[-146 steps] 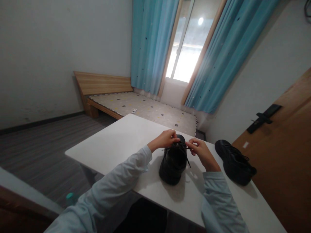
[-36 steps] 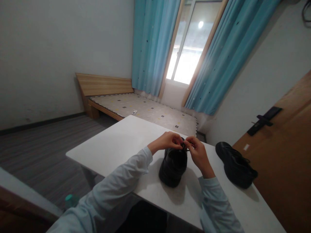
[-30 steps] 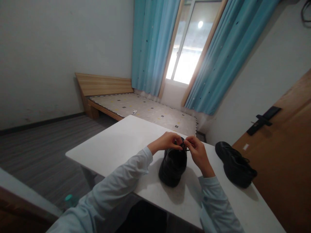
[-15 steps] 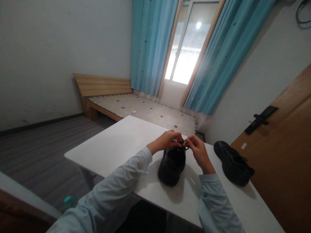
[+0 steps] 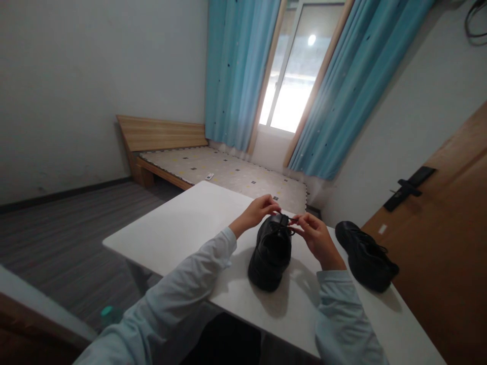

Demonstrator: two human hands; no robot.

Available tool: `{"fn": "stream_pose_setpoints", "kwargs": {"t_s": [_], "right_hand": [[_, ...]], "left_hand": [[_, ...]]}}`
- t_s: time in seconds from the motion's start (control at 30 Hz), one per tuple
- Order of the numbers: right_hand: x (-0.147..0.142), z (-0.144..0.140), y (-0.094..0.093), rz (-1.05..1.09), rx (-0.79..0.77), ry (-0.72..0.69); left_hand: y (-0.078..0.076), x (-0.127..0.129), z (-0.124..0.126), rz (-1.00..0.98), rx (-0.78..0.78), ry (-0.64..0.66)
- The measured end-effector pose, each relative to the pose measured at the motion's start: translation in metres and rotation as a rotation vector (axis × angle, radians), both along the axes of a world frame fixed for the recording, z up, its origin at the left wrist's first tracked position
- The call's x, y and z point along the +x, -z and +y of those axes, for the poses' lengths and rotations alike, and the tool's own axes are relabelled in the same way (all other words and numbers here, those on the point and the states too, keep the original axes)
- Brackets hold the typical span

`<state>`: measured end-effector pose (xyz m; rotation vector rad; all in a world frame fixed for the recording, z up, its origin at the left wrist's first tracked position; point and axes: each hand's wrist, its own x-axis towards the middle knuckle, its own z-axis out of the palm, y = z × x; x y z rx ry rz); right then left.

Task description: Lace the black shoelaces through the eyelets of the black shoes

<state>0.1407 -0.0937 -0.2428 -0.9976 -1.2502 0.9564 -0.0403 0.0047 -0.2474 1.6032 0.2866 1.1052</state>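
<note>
Daylight pours in from the window [image 5: 291, 76] at 12 o'clock, blown out to white there. The room is dim towards 9 o'clock. Soft shadows fall from the shoe [image 5: 271, 251] towards 6 o'clock on the table [image 5: 182, 228]. Edges bend with wide-angle distortion.

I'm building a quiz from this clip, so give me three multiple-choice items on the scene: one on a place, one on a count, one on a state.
1. Where does the second shoe lie?
A. On the table, to the right of the hands
B. On the bed
C. On the floor

2. How many black shoes are on the table?
A. One
B. Two
C. Three

3. What are the hands doing with the near shoe?
A. Lifting it off the table
B. Resting flat beside it
C. Pinching its laces

Answers: 1 A, it sits on the white top near the door. 2 B, one at the hands, one aside. 3 C, left hand and right hand pinch the laces above the standing shoe.
</note>
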Motion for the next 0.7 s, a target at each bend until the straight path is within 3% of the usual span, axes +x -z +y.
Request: {"fn": "stream_pose_setpoints", "kwargs": {"t_s": [0.13,0.33,0.7], "right_hand": [[0.005,-0.005,-0.004,0.092,0.009,-0.075],[0.004,-0.004,-0.002,0.190,0.052,-0.184],[0.017,-0.009,-0.005,0.304,0.050,-0.233]], "left_hand": [[0.000,-0.001,-0.002,-0.233,-0.260,0.136],[-0.003,0.000,-0.010,-0.344,-0.396,0.236],[0.005,-0.003,0.007,-0.256,-0.390,0.165]]}}
